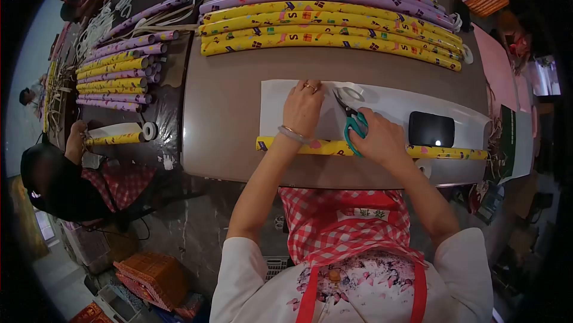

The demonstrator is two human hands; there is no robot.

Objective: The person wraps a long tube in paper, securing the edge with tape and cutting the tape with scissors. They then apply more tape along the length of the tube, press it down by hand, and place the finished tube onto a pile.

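Brown tabletop [224, 114] fills the frame's middle; right of centre spreads a white sheet [388, 101], a yellow roll [325, 147] along its lower edge. The left hand [304, 108] has its grip bunched at the sheet's upper edge; whether it pinches anything, I cannot tell. The right hand [380, 138] has its grip curled round scissors [353, 121] at centre. A black phone [431, 129] lies further right.

A dark grey floor [194, 227] lies below the brown-topped table [224, 105], with a bright pane [546, 78] at far right.
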